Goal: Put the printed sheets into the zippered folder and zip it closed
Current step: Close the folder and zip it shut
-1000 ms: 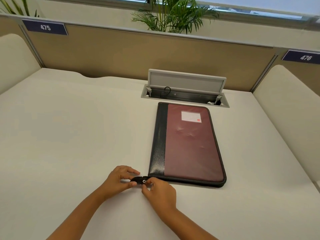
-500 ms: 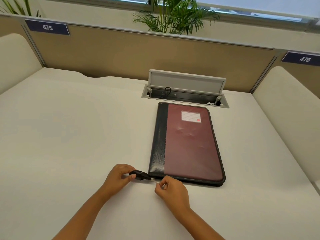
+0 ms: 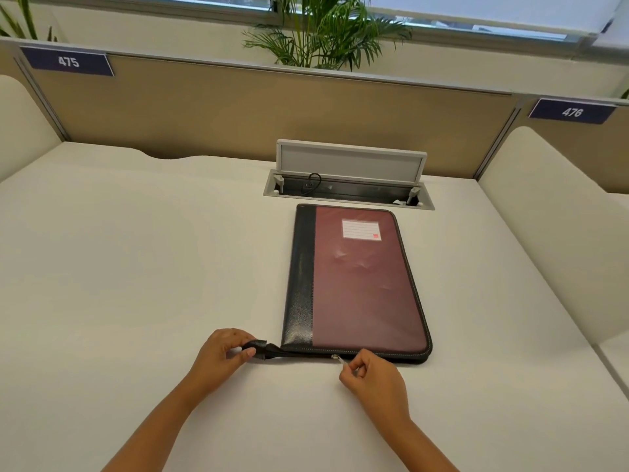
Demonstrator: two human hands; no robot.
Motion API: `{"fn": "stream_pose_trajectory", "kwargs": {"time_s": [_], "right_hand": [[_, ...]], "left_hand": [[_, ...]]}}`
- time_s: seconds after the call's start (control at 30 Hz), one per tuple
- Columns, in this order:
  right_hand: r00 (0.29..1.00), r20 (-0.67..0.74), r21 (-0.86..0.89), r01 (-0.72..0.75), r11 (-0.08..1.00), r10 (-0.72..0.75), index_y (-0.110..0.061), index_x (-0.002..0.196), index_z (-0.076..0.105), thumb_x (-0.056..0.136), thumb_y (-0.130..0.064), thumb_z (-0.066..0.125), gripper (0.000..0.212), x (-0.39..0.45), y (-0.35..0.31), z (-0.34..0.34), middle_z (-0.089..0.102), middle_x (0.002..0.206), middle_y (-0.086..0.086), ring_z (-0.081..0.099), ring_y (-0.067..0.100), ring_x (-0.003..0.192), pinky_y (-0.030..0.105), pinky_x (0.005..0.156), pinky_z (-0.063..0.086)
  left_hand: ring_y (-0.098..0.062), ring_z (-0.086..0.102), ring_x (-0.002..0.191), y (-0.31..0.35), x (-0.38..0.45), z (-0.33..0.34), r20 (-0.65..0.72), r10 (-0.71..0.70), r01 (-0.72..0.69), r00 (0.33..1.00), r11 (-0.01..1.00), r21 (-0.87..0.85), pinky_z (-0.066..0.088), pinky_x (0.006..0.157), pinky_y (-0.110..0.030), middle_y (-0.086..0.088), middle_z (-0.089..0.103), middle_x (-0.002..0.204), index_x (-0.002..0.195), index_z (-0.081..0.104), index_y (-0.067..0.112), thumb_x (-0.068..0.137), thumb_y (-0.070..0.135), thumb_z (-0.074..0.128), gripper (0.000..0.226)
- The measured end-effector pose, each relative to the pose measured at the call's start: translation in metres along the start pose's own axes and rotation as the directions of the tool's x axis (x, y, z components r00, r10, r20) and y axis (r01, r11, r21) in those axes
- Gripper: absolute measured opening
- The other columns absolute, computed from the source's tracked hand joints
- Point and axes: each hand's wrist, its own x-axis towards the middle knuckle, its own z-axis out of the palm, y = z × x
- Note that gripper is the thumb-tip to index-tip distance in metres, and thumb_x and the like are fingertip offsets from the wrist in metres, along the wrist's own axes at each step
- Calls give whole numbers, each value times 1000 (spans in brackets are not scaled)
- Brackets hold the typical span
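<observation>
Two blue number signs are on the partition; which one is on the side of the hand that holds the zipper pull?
The sign reading 476, at the far right. The right hand pinches the zipper pull there; the sign reading 475 is far left.

You sit at an open-plan office workstation. The pale tabletop (image 3: 136, 267) is fenced by a tan partition (image 3: 238, 110) with a metal rail along its top, and cream side dividers (image 3: 544, 212) close off each flank. Blue plates numbered 475 (image 3: 68, 61) and 476 (image 3: 572, 112) mark the seats. A cable hatch (image 3: 349, 180) is set into the tabletop with its lid raised and a black cord inside. Behind the partition stand a palm (image 3: 326, 32) and a window (image 3: 476, 8).
</observation>
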Motion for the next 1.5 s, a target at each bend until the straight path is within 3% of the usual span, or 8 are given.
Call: {"fn": "stream_pose_trajectory", "kwargs": {"time_s": [0.1, 0.2, 0.6, 0.87, 1.03, 1.2, 1.4, 1.5], "right_hand": [[1000, -26, -6, -4, 1000, 4, -26, 60, 51, 75, -27, 64, 20, 0, 8, -8, 49, 49, -8, 42, 9, 49, 19, 50, 34], [999, -42, -7, -4, 1000, 4, -24, 59, 50, 74, -25, 65, 22, 0, 14, -17, 47, 49, -6, 41, 9, 49, 20, 50, 33], [992, -108, -28, -72, 997, 68, -21, 56, 47, 75, -23, 67, 28, 0, 39, -45, 47, 48, -3, 39, 10, 47, 23, 48, 33], [963, -195, 55, -177, 983, 184, -15, 56, 51, 72, -19, 70, 25, -5, 65, -71, 48, 48, 1, 40, 17, 49, 29, 51, 34], [953, -220, 108, -187, 976, 207, -14, 56, 55, 73, -17, 70, 22, -1, 72, -81, 56, 55, 5, 45, 16, 49, 29, 51, 35], [981, -140, 25, -132, 991, 134, -19, 56, 53, 73, -19, 71, 25, -5, 77, -87, 53, 51, 4, 43, 8, 48, 25, 50, 35], [999, -12, -137, -51, 989, 50, -29, 66, 55, 70, -20, 73, 20, -24, 86, -90, 53, 51, -9, 48, 5, 53, 16, 54, 38], [1000, -4, -135, -6, 991, 6, -37, 79, 53, 71, -21, 73, 26, -25, 85, -90, 57, 61, -9, 50, 5, 56, 15, 57, 39]], "left_hand": [[-4, 54, 96, 3, 0, 0, 1, -6, 6, 1000, 1000, -3, 44, 82, -22, 29, 61, 101, 82, 65, 53, 69, 59, 48, 22], [1, 50, 99, 9, -1, -1, 11, -3, 3, 1000, 1000, 16, 35, 81, -10, 34, 54, 107, 83, 59, 63, 68, 62, 44, 21], [11, 42, 102, 20, -4, -4, 22, -15, 14, 1000, 1000, 7, 30, 80, 0, 39, 51, 109, 82, 57, 67, 66, 62, 44, 22], [7, 47, 99, 23, -4, -6, 31, -6, 5, 1000, 1000, 24, 32, 80, -2, 32, 57, 104, 84, 61, 60, 68, 66, 47, 23], [2, 54, 90, 30, -9, -11, 86, 45, -43, 995, 999, -27, 36, 75, -6, 8, 65, 88, 86, 67, 40, 73, 69, 50, 36], [22, 30, 116, 25, -26, -16, 234, -130, 142, 963, 989, -35, 28, 90, -8, 43, 51, 108, 93, 64, 47, 81, 46, 61, 12], [24, 32, 118, 37, -38, -44, 432, -185, 256, 883, 960, -111, 32, 90, -9, 31, 61, 112, 90, 71, 34, 51, 83, 56, 65], [8, 56, 102, 47, -22, -41, 330, -269, 323, 905, 939, -120, 39, 79, -7, 19, 68, 105, 93, 71, 30, 51, 84, 56, 70]]}}
